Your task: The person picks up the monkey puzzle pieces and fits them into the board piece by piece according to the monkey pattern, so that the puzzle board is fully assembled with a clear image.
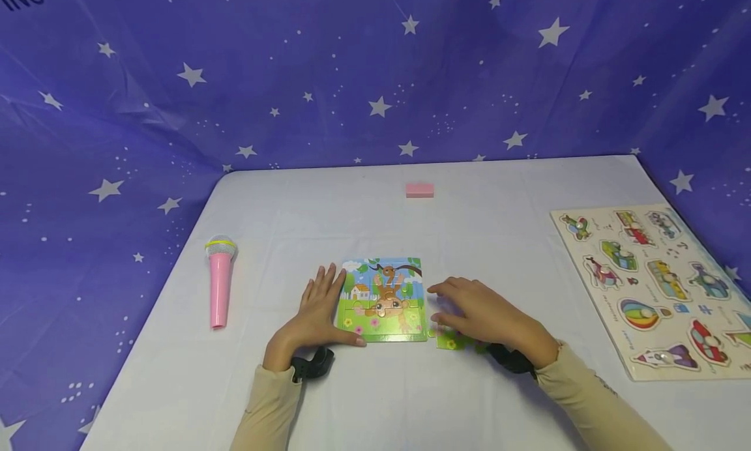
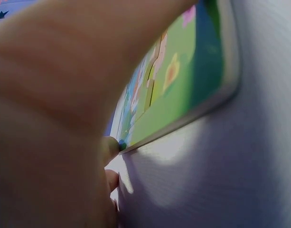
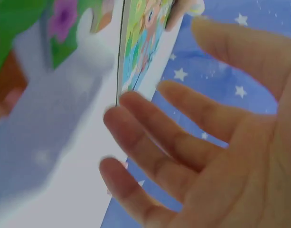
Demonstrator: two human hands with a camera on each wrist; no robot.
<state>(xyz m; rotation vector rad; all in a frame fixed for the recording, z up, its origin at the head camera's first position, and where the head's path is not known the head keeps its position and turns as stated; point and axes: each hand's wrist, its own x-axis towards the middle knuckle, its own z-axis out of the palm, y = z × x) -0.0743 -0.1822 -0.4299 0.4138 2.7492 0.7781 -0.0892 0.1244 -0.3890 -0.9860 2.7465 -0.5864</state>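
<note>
A square jigsaw puzzle (image 1: 384,327) with a monkey hanging upside down from a branch lies flat at the middle of the table. My left hand (image 1: 317,317) rests against its left side, fingers extended along the edge and thumb at the near-left corner. In the left wrist view, fingertips (image 2: 110,149) touch the edge of the puzzle. Just off the right side is my right hand (image 1: 489,311), its fingers loosely bent with nothing between them. Under it lie loose green puzzle pieces (image 1: 450,341), partly hidden by the palm; the right wrist view shows one with a purple flower (image 3: 63,19).
A pink toy microphone (image 1: 220,288) lies to the left. Toward the back sits a small pink block (image 1: 419,190). At the right is a large peg puzzle board (image 1: 639,307) with vehicle pictures. A purple star-patterned cloth (image 1: 328,79) rises behind the white table (image 1: 293,210).
</note>
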